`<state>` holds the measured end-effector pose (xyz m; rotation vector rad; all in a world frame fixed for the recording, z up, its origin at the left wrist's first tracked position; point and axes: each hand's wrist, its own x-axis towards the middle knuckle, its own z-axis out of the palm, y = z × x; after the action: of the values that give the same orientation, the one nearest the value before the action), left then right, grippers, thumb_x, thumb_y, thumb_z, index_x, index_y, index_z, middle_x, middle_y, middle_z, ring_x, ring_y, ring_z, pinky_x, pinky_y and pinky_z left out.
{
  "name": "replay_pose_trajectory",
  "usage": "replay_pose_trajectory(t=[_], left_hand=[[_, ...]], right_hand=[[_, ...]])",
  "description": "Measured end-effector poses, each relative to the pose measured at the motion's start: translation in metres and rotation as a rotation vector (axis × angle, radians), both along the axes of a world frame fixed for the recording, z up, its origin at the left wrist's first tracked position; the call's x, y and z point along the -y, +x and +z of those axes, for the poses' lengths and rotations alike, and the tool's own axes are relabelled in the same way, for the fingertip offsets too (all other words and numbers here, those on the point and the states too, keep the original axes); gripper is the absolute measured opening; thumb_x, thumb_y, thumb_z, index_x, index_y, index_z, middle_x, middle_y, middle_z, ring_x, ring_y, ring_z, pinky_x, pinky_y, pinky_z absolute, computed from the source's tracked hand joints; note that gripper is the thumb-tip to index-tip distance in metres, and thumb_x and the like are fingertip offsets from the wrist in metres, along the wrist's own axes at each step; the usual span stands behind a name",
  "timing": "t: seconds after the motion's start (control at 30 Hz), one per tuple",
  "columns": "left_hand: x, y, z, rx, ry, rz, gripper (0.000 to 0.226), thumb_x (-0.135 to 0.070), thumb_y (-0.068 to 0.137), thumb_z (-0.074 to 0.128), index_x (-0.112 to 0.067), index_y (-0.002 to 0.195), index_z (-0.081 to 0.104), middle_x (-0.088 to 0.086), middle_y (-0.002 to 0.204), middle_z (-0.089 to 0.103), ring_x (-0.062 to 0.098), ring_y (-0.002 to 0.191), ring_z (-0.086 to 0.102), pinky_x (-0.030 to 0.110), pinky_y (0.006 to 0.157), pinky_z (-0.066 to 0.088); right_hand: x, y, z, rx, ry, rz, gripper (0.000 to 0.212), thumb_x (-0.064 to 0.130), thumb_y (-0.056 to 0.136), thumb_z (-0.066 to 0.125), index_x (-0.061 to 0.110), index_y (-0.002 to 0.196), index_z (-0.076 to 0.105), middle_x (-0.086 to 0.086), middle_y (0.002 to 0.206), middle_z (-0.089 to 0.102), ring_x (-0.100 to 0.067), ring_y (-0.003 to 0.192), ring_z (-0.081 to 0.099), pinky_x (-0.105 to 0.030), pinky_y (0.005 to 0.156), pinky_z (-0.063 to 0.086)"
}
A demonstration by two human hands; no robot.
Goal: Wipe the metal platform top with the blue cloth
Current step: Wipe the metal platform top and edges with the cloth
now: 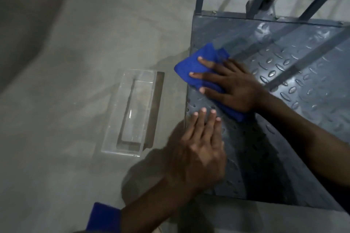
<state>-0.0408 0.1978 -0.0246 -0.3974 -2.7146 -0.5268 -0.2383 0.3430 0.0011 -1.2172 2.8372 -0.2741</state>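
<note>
So there's a clear plastic box [132, 111] sitting on the concrete floor [66, 62] just off the platform's left edge. Left hand [198, 149] is flat and released, palm down on the metal platform [293, 119] near its front-left corner. Right hand [233, 87] is spread out, pressing the blue cloth [191, 68] against the platform's left edge, cloth poking slightly over it.

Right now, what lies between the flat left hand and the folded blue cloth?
Head view: only bare grey studded metal platform separates left hand from blue cloth.
</note>
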Motion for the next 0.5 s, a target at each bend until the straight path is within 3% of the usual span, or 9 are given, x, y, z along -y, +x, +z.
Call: replay_pose_trajectory(t=[0.17, 0.23, 0.37, 0.5], left_hand=[[-0.011, -0.020, 0.009, 0.082, 0.005, 0.054, 0.061, -0.032, 0.105, 0.047, 0.004, 0.154, 0.053, 0.023, 0.165, 0.044, 0.038, 0.159, 0.036, 0.053, 0.126, 0.035], [-0.012, -0.017, 0.008, 0.069, 0.051, 0.054, 0.059, -0.031, 0.105, 0.049, 0.003, 0.153, 0.054, 0.021, 0.165, 0.045, 0.037, 0.159, 0.036, 0.052, 0.127, 0.035], [-0.011, -0.018, 0.004, 0.055, 0.092, 0.058, 0.060, -0.029, 0.102, 0.053, 0.002, 0.152, 0.055, 0.019, 0.165, 0.046, 0.035, 0.160, 0.035, 0.053, 0.126, 0.036], [-0.010, -0.017, 0.002, 0.075, 0.117, 0.042, 0.059, -0.029, 0.103, 0.057, 0.000, 0.155, 0.053, 0.016, 0.167, 0.044, 0.034, 0.161, 0.034, 0.052, 0.128, 0.034]], right_hand=[[0.017, -0.062, 0.006, 0.060, -0.061, 0.015, 0.058, 0.083, 0.097, 0.027, 0.068, 0.153, 0.031, 0.024, 0.174, 0.020, -0.028, 0.160, 0.025, -0.054, 0.131, 0.013], [0.034, -0.084, 0.004, 0.042, -0.038, 0.133, 0.055, 0.078, 0.102, 0.030, 0.061, 0.153, 0.041, 0.020, 0.170, 0.031, -0.029, 0.157, 0.032, -0.057, 0.129, 0.019], [0.056, -0.128, -0.001, 0.016, -0.095, 0.358, 0.044, 0.061, 0.108, 0.045, 0.034, 0.130, 0.071, 0.005, 0.131, 0.067, -0.029, 0.130, 0.055, -0.057, 0.117, 0.035], [0.086, -0.163, 0.017, 0.130, -0.063, 0.247, 0.044, 0.071, 0.102, 0.041, 0.036, 0.103, 0.068, 0.003, 0.098, 0.064, -0.020, 0.104, 0.052, -0.053, 0.101, 0.045]])
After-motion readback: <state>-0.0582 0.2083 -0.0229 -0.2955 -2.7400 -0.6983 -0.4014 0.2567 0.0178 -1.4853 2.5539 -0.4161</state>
